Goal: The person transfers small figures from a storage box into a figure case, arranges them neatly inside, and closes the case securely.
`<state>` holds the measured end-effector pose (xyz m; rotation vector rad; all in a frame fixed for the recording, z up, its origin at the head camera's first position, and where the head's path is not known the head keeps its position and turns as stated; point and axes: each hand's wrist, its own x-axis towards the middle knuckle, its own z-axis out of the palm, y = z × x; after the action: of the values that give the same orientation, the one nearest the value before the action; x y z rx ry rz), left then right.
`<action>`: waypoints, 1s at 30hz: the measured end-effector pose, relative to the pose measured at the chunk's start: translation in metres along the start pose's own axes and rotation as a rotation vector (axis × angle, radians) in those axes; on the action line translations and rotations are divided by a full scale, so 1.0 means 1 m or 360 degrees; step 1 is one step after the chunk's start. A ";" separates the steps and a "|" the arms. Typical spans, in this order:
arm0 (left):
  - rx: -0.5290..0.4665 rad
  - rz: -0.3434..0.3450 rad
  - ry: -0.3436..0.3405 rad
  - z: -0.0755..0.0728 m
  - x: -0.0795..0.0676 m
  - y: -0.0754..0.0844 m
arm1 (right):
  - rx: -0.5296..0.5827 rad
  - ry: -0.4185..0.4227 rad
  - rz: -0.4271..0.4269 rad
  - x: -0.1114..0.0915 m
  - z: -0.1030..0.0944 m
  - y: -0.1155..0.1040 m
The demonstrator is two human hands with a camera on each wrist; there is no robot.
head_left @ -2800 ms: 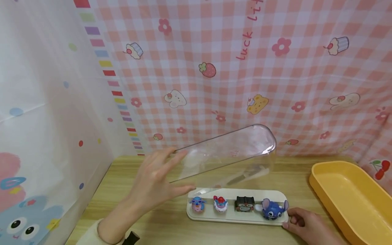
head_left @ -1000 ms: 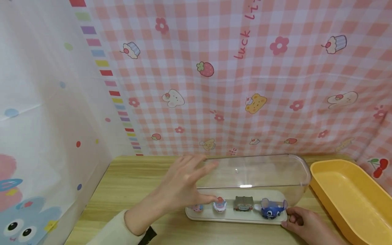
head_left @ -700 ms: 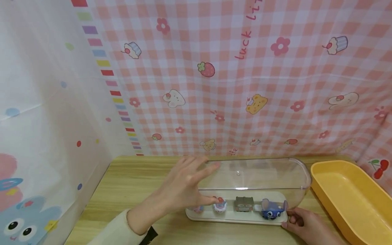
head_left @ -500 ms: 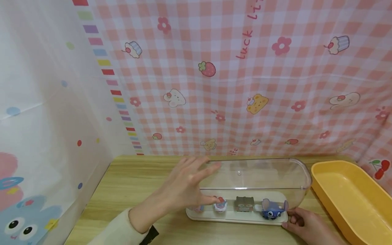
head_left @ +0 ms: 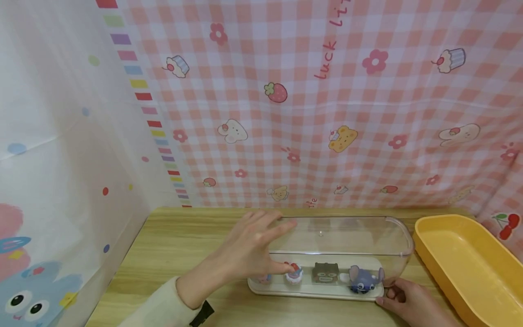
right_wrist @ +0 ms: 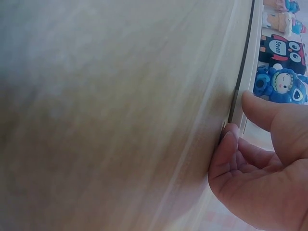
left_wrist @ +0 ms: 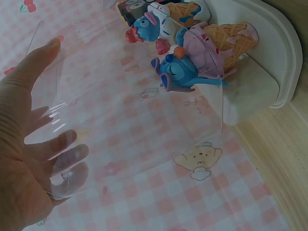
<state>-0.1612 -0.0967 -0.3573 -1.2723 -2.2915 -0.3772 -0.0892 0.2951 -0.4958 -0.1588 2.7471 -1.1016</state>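
My left hand [head_left: 247, 247] grips a clear plastic cover [head_left: 339, 240] near its left end, thumb in front and fingers spread behind. The cover hangs over and behind a long white base [head_left: 318, 295]; whether it touches the base I cannot tell. A row of figurines stands on the base: a blue big-eared one [head_left: 365, 280], a dark boxy one with round eyes [head_left: 325, 273], and two small cone-shaped ones, including a blue-and-pink one [left_wrist: 202, 53]. At the base's right end, my right hand [head_left: 412, 299] pinches the rim, its thumb on top in the right wrist view.
A yellow tray [head_left: 470, 254] stands to the right, close to the cover's right end. Everything rests on a wooden table [head_left: 184, 245]. A pink checked cloth [head_left: 306, 113] hangs behind it, and a white printed cloth [head_left: 61, 136] hangs on the left.
My left hand has brought the tilted cover down and rightward until it is nearly level over the figurines. Lately it sinks only slightly. The right hand stays at the base's end.
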 end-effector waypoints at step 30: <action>0.0060 0.0005 -0.0143 0.009 0.003 0.000 | -0.0058 -0.0001 -0.0012 -0.002 -0.001 0.000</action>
<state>-0.1653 -0.0906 -0.3636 -1.2983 -2.3594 -0.2796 -0.0877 0.2963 -0.4953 -0.1745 2.7697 -1.0535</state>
